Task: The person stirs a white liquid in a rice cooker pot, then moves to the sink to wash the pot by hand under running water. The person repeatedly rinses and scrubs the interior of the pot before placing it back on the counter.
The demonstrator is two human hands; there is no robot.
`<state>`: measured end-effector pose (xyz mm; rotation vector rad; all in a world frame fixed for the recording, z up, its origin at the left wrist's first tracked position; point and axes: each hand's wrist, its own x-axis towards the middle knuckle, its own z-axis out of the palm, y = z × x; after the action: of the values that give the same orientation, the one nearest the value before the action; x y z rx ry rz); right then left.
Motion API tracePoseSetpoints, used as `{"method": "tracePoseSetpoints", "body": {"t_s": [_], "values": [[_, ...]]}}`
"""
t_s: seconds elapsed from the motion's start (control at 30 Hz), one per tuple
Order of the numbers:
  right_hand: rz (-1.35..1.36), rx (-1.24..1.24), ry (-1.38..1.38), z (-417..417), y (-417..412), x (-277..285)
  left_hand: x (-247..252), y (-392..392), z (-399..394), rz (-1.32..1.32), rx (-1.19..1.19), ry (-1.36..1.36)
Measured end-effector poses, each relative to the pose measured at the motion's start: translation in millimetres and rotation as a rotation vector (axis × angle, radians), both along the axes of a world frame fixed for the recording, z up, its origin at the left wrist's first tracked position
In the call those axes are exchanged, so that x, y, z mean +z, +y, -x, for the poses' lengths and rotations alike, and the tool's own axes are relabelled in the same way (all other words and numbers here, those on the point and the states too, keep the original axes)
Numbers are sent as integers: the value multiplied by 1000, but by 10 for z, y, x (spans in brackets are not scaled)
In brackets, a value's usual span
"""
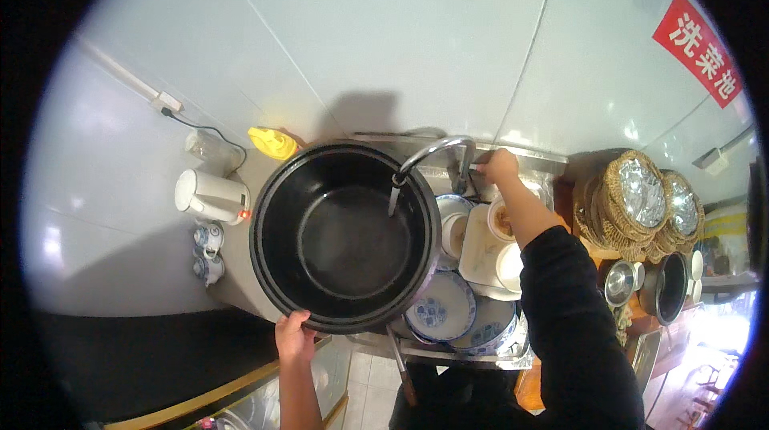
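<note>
A large round black pot [354, 244] stands at the left part of the sink. My left hand [294, 337] grips its near rim, thumb over the edge. Water runs into it from the curved metal faucet [441, 145]. At the faucet's right side is my right hand [497, 167], its fingertips by the handle area; whether they touch the handle cannot be told. Below my right forearm, the sink holds blue-and-white bowls [441, 307], a pale rectangular tray [477, 250] and white bowls [509, 266], one with brown food residue.
Left on the counter are a white electric kettle [207, 196], small teapots [208, 250] and a yellow bottle [271, 142]. Stacked woven baskets [634, 199] with foil, a dark pot [670, 289] and a metal bowl [620, 283] stand right. A wooden-handled utensil [399, 358] projects from the sink's front edge.
</note>
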<state>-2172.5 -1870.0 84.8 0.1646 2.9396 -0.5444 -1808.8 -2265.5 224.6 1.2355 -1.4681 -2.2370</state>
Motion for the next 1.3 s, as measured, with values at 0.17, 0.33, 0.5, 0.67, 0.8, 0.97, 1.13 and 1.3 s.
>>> {"method": "tracePoseSetpoints", "body": {"t_s": [0.17,0.33,0.5,0.67,0.8,0.97,1.13,1.3], "values": [[41,-66,31,-101,210,95,12,55,169,41,-23,9],[462,-71,264,-1537,205,693,5,-58,13,86,42,-12],[865,-437,151,-3110,847,850,-75,-160,135,133,4,-34],[931,-625,111,-4456,980,510,-205,-189,194,269,46,-140],[642,-588,-65,-5170,1195,486,-400,-285,124,216,-148,123],[550,-620,-165,-5772,1545,143,515,544,-78,387,-68,-253],[394,-490,-354,-6119,1503,15,-261,-316,-142,1357,-579,294],[410,-497,-408,-6232,1396,-171,-727,-872,53,637,-361,146]]}}
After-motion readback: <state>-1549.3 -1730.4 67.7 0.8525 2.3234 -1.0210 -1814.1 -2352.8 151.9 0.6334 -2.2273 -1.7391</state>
